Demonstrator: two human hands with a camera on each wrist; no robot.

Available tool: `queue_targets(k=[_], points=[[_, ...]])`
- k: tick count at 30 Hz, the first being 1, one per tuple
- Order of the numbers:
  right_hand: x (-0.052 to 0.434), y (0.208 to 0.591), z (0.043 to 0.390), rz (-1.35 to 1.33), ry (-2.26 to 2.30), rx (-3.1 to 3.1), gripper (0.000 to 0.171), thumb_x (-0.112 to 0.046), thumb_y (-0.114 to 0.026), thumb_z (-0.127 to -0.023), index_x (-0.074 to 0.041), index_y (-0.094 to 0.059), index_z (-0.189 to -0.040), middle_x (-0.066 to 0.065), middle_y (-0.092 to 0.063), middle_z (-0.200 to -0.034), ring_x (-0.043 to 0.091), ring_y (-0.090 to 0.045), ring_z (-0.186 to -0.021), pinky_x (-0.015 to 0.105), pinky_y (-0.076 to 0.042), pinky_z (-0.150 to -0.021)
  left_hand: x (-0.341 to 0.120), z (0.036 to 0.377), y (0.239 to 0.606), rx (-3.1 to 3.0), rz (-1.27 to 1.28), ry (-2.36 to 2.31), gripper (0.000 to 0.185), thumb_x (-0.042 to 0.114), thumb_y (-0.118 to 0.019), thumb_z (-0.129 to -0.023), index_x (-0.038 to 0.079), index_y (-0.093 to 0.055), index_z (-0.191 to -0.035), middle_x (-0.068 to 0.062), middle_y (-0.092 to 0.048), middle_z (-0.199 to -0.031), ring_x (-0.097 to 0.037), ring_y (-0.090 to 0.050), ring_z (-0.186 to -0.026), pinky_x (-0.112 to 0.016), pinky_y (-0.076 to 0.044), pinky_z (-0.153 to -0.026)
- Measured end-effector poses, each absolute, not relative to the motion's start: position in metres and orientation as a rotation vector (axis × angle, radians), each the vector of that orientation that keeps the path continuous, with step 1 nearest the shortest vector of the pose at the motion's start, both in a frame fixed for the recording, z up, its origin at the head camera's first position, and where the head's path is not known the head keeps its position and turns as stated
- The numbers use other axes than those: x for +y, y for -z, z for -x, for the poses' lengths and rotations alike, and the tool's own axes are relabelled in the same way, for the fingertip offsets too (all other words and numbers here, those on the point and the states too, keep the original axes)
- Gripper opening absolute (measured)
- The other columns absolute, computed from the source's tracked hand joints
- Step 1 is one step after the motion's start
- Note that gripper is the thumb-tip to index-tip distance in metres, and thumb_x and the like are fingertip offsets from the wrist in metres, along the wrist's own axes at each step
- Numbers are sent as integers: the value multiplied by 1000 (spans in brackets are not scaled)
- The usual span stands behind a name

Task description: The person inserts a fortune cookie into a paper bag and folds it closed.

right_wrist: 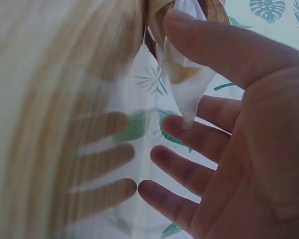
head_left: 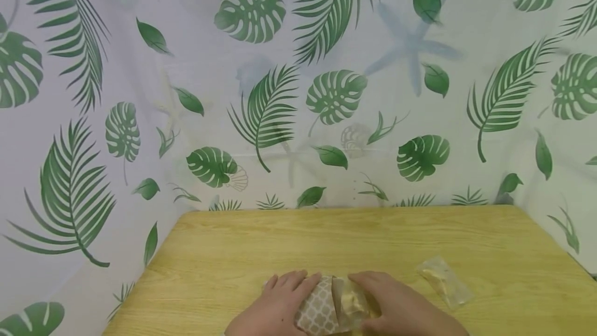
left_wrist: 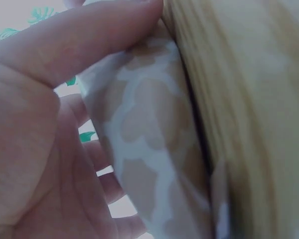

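Observation:
A beige-and-white package with a lattice pattern [head_left: 318, 307] lies at the table's near edge. My left hand [head_left: 275, 309] grips its left side, and in the left wrist view the thumb [left_wrist: 89, 42] lies across the near face of the patterned package [left_wrist: 144, 119] with fingers behind it. A clear plastic packet with yellowish contents [head_left: 352, 302] is at the package's right side. My right hand [head_left: 403, 307] holds this packet. The right wrist view shows the right thumb [right_wrist: 214, 47] against the clear packet [right_wrist: 189, 94], its other fingers spread below. What the package contains is hidden.
Another clear packet with yellowish contents [head_left: 443, 280] lies on the wooden table [head_left: 345, 237], right of my right hand. A white leaf-print curtain [head_left: 289, 118] hangs behind the table and along its sides.

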State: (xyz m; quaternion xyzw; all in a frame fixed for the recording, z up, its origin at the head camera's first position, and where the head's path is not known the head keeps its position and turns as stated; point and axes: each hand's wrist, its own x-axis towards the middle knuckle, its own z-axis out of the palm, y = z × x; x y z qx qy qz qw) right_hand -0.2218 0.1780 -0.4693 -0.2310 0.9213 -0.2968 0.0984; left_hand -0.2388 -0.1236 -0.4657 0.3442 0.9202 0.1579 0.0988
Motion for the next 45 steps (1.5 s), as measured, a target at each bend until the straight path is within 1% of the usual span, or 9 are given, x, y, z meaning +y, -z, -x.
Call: queue_targets(k=[8,17,21,23,27,30,33,40,45], points=[[176,475,221,690,881,2716,81,-42,-83,-80,-13,-51,-149,5,-54,-144,33,-49,-131,61,-42,-103,-122,234,467,2697,-1004,-481,108,78,-68,-76,30,-23,-162,-8,-34,-160,-28,-31,-145,-65,-25,-113],[166,476,222,711,884,2730,100,-40,-86,-72,-12,-39,-157,-3,-54,-144,21,-53,-124,56,-45,-101,-119,235,466,2713,-1045,-466,109,78,-69,-77,29,-23,-162,-7,-34,-160,-27,-31,-145,-63,-26,-113],[168,475,222,703,980,2667,103,-46,-86,-73,-12,-37,-158,1,-50,-149,26,-50,-130,59,-42,-104,-119,235,465,2711,-1051,-474,110,78,-70,-76,28,-24,-162,-8,-35,-159,-27,-32,-145,-64,-27,-112],[172,476,223,683,1024,2619,102,-52,-84,-76,-13,-37,-158,3,-47,-152,31,-45,-136,62,-38,-106,-119,234,465,2708,-1041,-483,110,78,-70,-75,28,-24,-162,-8,-34,-159,-27,-32,-145,-65,-26,-112],[184,478,225,643,1074,2589,90,-51,-81,-81,-14,-43,-154,7,-45,-153,36,-39,-140,65,-32,-109,-121,233,463,2694,-1003,-506,110,80,-68,-74,30,-24,-162,-7,-33,-160,-27,-30,-146,-64,-23,-114],[192,477,226,675,1038,2660,82,-49,-80,-83,-12,-50,-149,11,-47,-151,38,-40,-139,65,-33,-108,-122,234,464,2689,-993,-512,110,81,-66,-75,31,-23,-162,-6,-32,-161,-26,-29,-147,-63,-22,-115],[193,476,225,718,968,2729,81,-52,-79,-81,-12,-53,-146,13,-48,-149,38,-42,-137,64,-33,-108,-122,236,465,2693,-1002,-495,110,80,-67,-75,30,-22,-163,-7,-32,-161,-26,-28,-147,-63,-21,-115],[188,474,223,752,931,2716,78,-53,-78,-82,-11,-56,-144,10,-51,-146,35,-45,-134,63,-37,-106,-125,239,469,2683,-987,-460,110,74,-72,-76,29,-21,-163,-13,-29,-162,-34,-26,-148,-70,-21,-112],[187,474,223,769,906,2723,76,-51,-79,-83,-10,-57,-143,11,-52,-145,36,-46,-133,64,-38,-104,-126,240,470,2670,-982,-454,112,73,-73,-76,29,-19,-163,-11,-29,-162,-33,-26,-148,-70,-20,-112]])
